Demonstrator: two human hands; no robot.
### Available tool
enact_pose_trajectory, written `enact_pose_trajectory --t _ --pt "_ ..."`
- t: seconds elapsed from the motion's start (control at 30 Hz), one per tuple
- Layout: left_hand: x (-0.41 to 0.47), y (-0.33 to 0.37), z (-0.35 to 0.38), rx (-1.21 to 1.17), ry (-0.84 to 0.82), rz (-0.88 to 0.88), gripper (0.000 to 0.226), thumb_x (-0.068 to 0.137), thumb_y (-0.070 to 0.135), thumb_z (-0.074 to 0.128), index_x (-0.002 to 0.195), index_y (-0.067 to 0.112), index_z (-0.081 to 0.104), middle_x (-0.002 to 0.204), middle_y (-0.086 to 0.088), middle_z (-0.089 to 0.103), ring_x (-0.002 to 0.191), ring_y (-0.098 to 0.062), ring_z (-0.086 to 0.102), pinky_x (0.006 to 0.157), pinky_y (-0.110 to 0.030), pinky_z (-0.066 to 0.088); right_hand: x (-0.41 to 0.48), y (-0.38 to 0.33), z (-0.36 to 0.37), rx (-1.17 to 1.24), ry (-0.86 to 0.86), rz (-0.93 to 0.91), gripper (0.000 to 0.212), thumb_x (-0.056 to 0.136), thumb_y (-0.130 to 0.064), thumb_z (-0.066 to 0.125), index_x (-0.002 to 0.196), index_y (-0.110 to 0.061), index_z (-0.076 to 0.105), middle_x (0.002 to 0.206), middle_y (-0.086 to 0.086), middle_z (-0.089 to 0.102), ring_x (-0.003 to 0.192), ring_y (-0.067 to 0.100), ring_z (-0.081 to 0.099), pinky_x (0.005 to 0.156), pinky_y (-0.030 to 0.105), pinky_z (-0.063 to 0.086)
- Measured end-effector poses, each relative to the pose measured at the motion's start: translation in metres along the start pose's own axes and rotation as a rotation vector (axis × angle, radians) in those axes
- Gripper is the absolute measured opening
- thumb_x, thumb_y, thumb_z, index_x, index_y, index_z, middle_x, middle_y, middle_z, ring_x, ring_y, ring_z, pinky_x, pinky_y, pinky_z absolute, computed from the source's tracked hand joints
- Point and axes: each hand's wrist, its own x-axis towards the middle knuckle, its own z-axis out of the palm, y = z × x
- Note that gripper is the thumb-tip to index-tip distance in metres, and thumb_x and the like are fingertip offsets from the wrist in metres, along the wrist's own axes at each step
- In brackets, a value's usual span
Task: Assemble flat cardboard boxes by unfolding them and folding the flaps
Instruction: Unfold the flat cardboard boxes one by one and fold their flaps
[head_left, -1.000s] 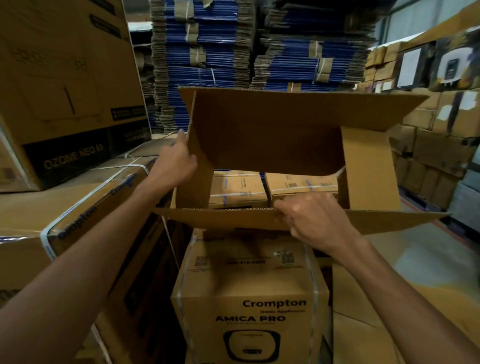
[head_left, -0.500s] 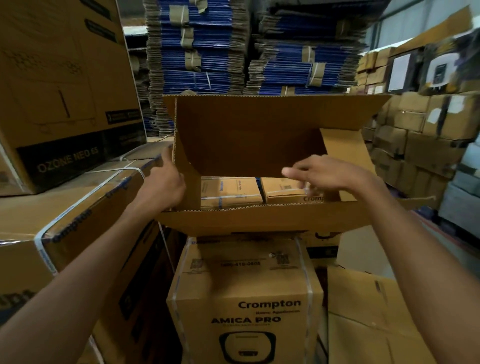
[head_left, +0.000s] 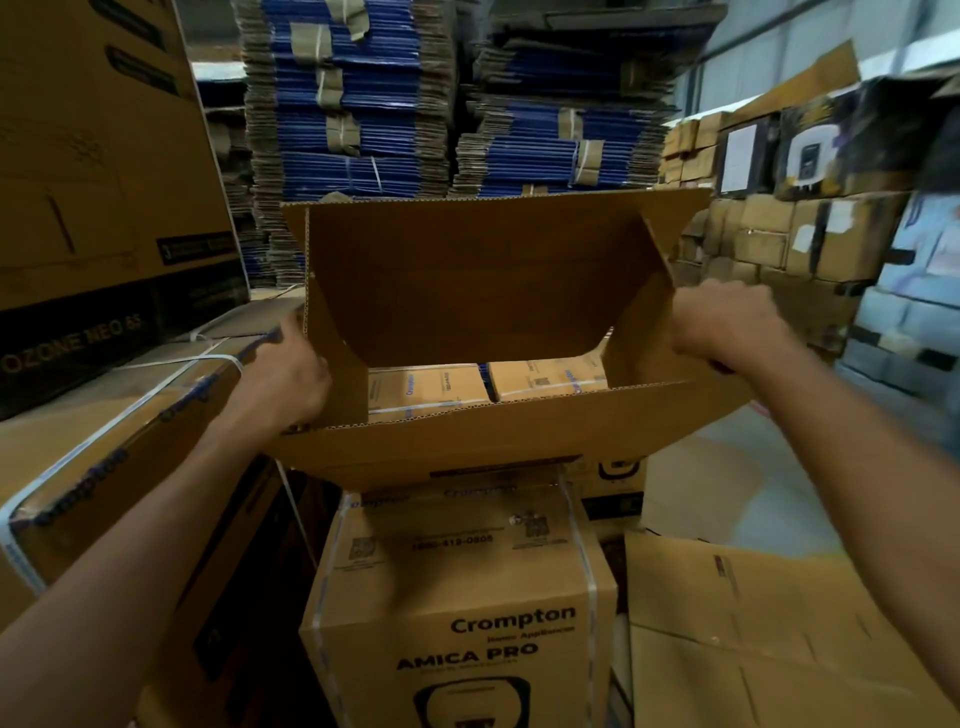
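The cardboard box (head_left: 467, 280) is held up in the air in front of the person, between both hands, with its open end facing the camera. It hangs just above a strapped carton printed "Crompton AMICA PRO" (head_left: 457, 597). The far flap (head_left: 493, 234) stands upright, and the near flap (head_left: 467, 447) is folded out and down toward the person. The 2 short end flaps lean inward: the left one (head_left: 337, 374) beside the left hand, the right one (head_left: 644, 343) under the right hand. Through the opening between the flaps, 2 smaller cartons (head_left: 426, 389) show side by side.

The left hand (head_left: 291, 379) is against the outside of the box's left end, at the corner where the near flap meets the side. Its fingers curl round that edge and grip it, with the fingertips hidden behind the cardboard. The right hand (head_left: 727, 322) is on the right end of the box, knuckles up, with its fingers curled tight over the top edge of the right end flap.

To the left sits a long carton bound with white straps (head_left: 104, 431), touching the left forearm's side of the view, and behind it a big carton marked "OZONE NEO 65" (head_left: 93, 208). Tall stacks of flattened blue and brown boxes (head_left: 353, 104) rise behind the held box. Loose flat cardboard sheets (head_left: 753, 623) lie at lower right, and a blurred wall of stacked cartons (head_left: 779, 234) fills the right side
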Motion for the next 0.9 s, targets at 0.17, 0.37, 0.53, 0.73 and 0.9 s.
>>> enact_pose_trajectory --t 0.17,0.37,0.53,0.73,0.9 --pt "0.008 0.002 0.002 0.015 0.007 -0.023 0.055 0.108 0.016 0.043 0.155 0.007 0.015 0.079 -0.016 0.056 0.062 -0.024 0.055 0.049 -0.028 0.036 0.001 0.033 0.000 0.029 -0.008 0.200 0.017 0.099 -0.027 0.054 0.089 -0.014 0.055 0.088 0.010 0.056 0.084 0.026 0.057 0.077 0.041 0.042" --pt "0.021 -0.001 0.002 0.028 0.019 -0.062 0.056 0.106 0.017 0.046 0.153 0.008 0.016 0.113 -0.033 0.059 0.072 -0.031 0.054 0.057 -0.035 0.040 -0.073 -0.029 -0.012 0.437 0.167 0.130 0.051 0.104 -0.056 0.038 0.134 -0.016 0.048 0.080 0.002 0.055 0.065 0.017 0.054 0.064 0.038 0.050" --pt "0.010 0.002 -0.004 0.039 0.027 -0.045 0.059 0.108 0.018 0.041 0.157 0.009 0.011 0.088 -0.019 0.057 0.065 -0.027 0.055 0.052 -0.031 0.037 -0.132 -0.109 0.003 0.863 0.074 -0.002 0.082 0.094 -0.077 0.018 0.156 -0.024 0.030 0.071 -0.003 0.061 0.064 0.012 0.064 0.074 0.038 0.056" --pt "-0.019 -0.002 -0.016 0.015 -0.031 0.028 0.061 0.108 0.014 0.041 0.160 0.021 0.012 0.082 -0.009 0.061 0.061 -0.018 0.059 0.046 -0.021 0.038 -0.099 -0.122 0.015 1.019 0.150 0.042 0.064 0.103 -0.054 0.043 0.143 -0.005 0.049 0.065 -0.001 0.058 0.040 0.006 0.050 0.037 0.017 0.039" --pt "-0.040 0.020 -0.028 0.075 -0.156 0.159 0.062 0.109 0.017 0.041 0.162 0.027 0.011 0.105 -0.013 0.063 0.062 -0.011 0.055 0.038 -0.015 0.042 -0.067 -0.112 -0.005 1.054 0.160 -0.003 0.027 0.103 -0.034 0.050 0.105 -0.009 0.059 0.066 -0.001 0.055 0.047 0.009 0.046 0.039 0.019 0.036"
